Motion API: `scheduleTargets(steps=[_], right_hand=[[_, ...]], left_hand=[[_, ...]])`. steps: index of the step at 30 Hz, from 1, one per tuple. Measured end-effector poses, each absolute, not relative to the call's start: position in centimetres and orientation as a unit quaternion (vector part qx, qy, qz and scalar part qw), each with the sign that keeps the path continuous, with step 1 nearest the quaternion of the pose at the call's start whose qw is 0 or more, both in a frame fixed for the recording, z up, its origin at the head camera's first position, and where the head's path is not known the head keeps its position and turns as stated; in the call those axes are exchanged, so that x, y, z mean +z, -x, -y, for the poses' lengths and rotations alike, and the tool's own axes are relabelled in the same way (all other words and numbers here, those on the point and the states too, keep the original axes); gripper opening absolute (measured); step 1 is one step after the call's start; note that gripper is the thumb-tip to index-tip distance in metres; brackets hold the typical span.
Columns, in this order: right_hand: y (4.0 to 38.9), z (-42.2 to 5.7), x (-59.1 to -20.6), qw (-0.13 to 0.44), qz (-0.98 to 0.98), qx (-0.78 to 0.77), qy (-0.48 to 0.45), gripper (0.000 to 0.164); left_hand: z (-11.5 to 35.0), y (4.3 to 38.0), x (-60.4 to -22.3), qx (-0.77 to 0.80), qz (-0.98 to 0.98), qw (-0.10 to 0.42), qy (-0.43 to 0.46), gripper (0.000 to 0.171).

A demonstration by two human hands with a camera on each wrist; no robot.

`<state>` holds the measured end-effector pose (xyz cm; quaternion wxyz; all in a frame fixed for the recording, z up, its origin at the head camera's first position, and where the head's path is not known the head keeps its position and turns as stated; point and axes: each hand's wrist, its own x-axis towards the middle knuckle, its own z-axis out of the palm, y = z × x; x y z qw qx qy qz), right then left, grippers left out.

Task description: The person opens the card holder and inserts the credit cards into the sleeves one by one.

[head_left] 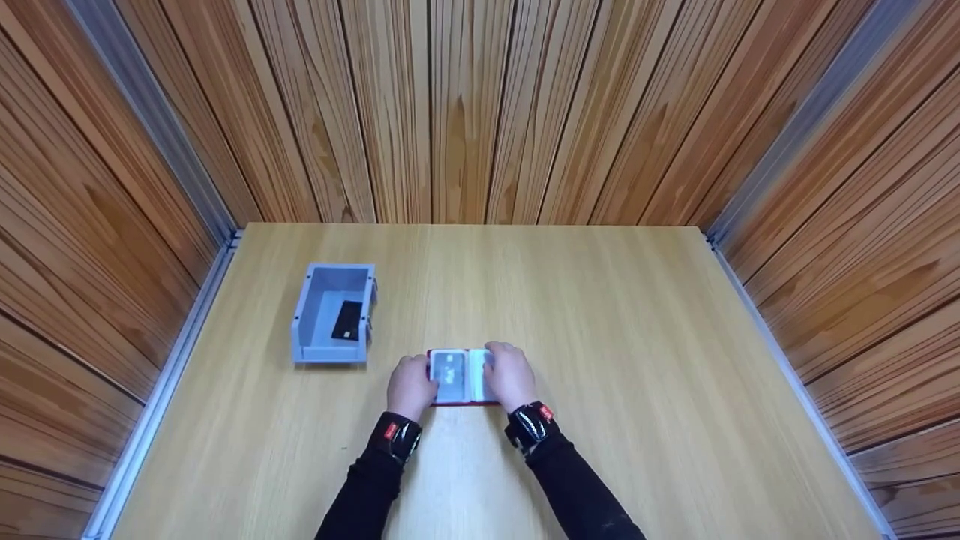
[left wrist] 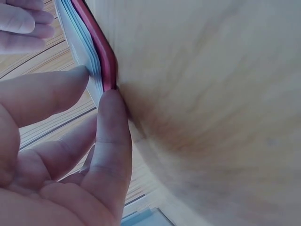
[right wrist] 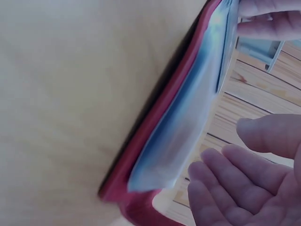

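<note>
A red card holder (head_left: 450, 403) lies spread on the table, its clear plastic sleeves (right wrist: 169, 146) facing up. My left hand (head_left: 411, 386) pinches its left edge: in the left wrist view the thumb (left wrist: 70, 87) rests against the stacked sleeves and a finger (left wrist: 113, 127) lies against the red cover's corner. My right hand (head_left: 511, 375) is at the right half, overlapping it in the head view. In the right wrist view its fingers (right wrist: 230, 183) are relaxed beside the sleeves, with nothing between them and the thumb. A red strap (right wrist: 146, 207) extends from the cover.
A blue-grey open-front bin (head_left: 330, 352) stands on the table to the left, holding a black card-like piece (head_left: 347, 320). Wood-plank walls (head_left: 457, 112) with metal corner rails (head_left: 157, 112) enclose the table (head_left: 637, 337) at the back and both sides.
</note>
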<state>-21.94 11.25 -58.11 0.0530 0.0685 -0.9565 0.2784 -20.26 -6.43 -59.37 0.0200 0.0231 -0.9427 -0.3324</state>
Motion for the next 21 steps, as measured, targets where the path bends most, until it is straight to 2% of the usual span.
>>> scheduleTargets(steps=[11, 21], right_hand=[[21.6, -12.01, -58.46, 0.073, 0.965, 0.24, -0.074, 0.032], [21.26, -12.03, -58.57, 0.052, 0.968, 0.232, -0.075, 0.03]], left_hand=[[6.45, 20.22, -59.36, -0.332, 0.943, 0.017, -0.025, 0.026], [6.35, 20.26, -59.2, -0.336, 0.941, -0.001, -0.034, 0.029]])
